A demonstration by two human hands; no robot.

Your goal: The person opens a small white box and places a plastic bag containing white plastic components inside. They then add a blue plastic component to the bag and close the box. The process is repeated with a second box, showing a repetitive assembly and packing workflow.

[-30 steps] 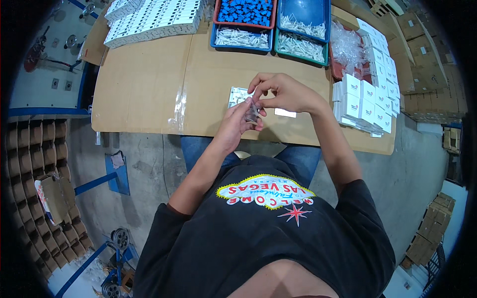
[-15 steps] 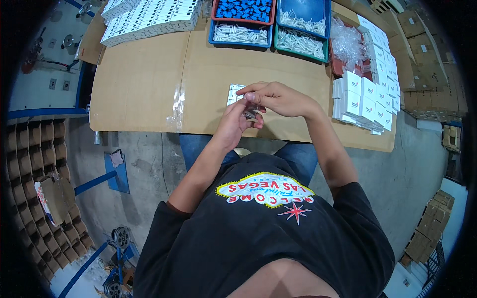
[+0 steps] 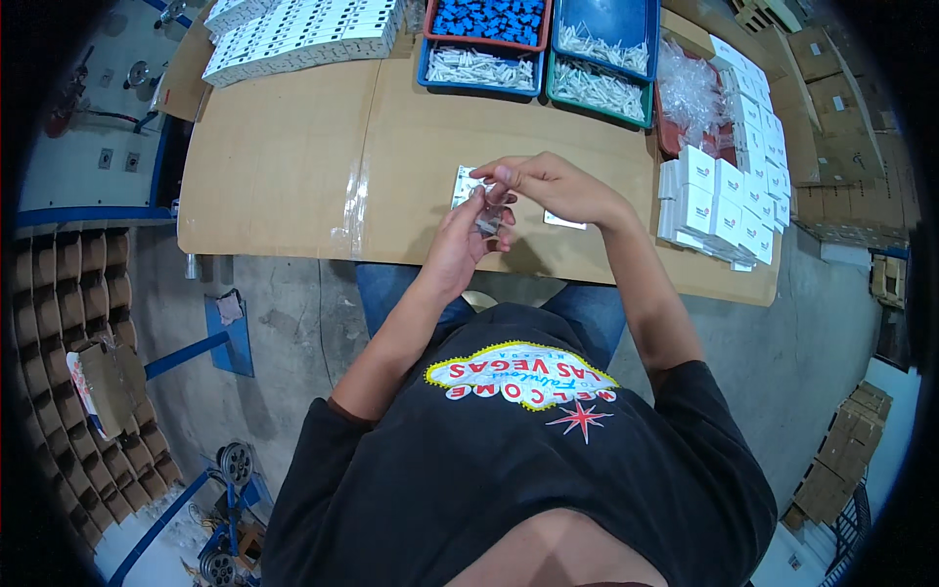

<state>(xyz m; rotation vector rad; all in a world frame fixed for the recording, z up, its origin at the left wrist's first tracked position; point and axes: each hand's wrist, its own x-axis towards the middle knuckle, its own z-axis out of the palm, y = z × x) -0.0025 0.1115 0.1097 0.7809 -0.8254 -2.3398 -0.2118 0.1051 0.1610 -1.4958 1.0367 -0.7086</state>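
My left hand (image 3: pixel 457 240) is closed around a small clear plastic piece (image 3: pixel 488 221), cupped between its thumb and fingers over the near part of the table. Just above it, my right hand (image 3: pixel 567 188) reaches in from the right, thumb and fingers brought together by the left fingertips. Whether anything is pinched in it is too small to make out. Beyond the left hand lies a white printed card or flat box (image 3: pixel 464 182), partly covered by the fingers. A second white flat piece (image 3: pixel 565 222) shows beneath my right palm, mostly hidden.
Cardboard (image 3: pixel 274 166) covers the table. At the back stand a red tray of blue parts (image 3: pixel 487 18) and blue (image 3: pixel 479 68) and green (image 3: pixel 599 93) trays of white sticks. Clear plastic pieces (image 3: pixel 690 88) and white boxes (image 3: pixel 696 201) fill the right; more white boxes (image 3: pixel 303 39) sit back left.
My right hand has lifted slightly and its fingertips have drawn off the left hand. The clear plastic piece stays in the left hand. The white flat piece under the right palm now shows.
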